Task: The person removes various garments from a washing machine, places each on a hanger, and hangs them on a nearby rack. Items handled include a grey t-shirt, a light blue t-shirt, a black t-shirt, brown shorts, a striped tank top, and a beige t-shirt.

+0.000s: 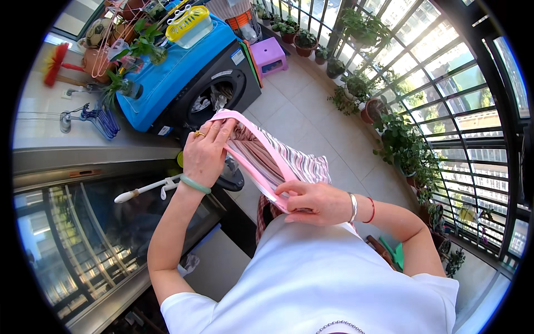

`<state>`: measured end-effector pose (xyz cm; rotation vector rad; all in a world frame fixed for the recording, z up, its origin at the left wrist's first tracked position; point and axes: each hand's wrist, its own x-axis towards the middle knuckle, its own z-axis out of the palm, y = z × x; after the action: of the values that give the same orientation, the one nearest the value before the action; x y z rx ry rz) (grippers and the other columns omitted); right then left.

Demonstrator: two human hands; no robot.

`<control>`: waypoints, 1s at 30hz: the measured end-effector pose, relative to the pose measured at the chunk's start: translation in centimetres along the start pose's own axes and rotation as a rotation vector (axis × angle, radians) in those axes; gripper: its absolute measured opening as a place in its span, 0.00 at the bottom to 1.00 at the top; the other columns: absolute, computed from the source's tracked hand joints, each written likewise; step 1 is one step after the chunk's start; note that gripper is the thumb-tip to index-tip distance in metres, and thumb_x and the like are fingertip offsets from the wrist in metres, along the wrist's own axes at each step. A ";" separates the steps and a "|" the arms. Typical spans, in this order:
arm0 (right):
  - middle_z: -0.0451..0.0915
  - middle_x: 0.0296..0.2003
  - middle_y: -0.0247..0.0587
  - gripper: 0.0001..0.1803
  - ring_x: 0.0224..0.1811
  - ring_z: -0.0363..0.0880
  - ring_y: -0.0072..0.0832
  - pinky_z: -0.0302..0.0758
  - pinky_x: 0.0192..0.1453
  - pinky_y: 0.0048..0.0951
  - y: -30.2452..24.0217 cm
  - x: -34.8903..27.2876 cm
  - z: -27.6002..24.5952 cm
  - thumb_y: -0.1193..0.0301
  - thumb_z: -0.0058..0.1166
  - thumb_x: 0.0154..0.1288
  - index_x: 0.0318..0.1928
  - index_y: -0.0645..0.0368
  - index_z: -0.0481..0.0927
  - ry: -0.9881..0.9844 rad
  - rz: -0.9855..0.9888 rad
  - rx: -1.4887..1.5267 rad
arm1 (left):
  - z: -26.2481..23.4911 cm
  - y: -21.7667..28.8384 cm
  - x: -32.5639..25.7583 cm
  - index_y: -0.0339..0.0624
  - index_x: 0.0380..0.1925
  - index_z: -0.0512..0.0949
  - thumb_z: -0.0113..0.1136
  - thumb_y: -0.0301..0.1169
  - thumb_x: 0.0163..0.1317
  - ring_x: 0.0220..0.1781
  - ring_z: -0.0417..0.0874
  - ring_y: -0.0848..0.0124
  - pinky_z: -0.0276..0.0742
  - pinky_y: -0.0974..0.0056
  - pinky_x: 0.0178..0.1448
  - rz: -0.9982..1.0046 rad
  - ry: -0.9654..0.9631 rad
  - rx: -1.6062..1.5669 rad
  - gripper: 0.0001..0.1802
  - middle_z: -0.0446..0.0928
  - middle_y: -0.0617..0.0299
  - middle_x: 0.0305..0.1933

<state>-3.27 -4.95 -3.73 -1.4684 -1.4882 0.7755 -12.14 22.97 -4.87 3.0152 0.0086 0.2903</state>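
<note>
Stretched between my hands is a striped garment [311, 165] with a wide pink band, its opening spread so the inner stripes show. My left hand [208, 149], with a ring and a green bangle, grips the far end of the band. At the near end, close to my white shirt, my right hand [318, 204] pinches the band between thumb and fingers. Beyond the garment stands a dark front-loading washing machine [247, 72]. Its round door [231, 177] hangs open, partly hidden by my left hand, and crumpled laundry [214, 100] lies in the drum.
A blue cover [169, 64] lies over the machine, with a yellow basket [189, 23] and plants on top. Blue hangers [101, 122] hang at the left wall, above a white pole [142, 192]. A purple stool [269, 55] stands beyond. Potted plants [409, 147] line the barred window.
</note>
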 end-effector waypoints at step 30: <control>0.74 0.29 0.35 0.06 0.37 0.75 0.35 0.75 0.40 0.36 -0.6 3.3 -15.0 0.67 0.60 0.59 0.32 0.55 0.79 0.406 -0.059 -0.772 | -8.9 1.9 6.8 0.54 0.27 0.83 0.62 0.48 0.58 0.25 0.81 0.64 0.65 0.61 0.41 -0.179 0.064 0.428 0.13 0.79 0.63 0.20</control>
<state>10.18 -3.95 3.57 -1.9721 -1.5622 -0.1853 -7.14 22.17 5.35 3.3905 0.3922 0.4133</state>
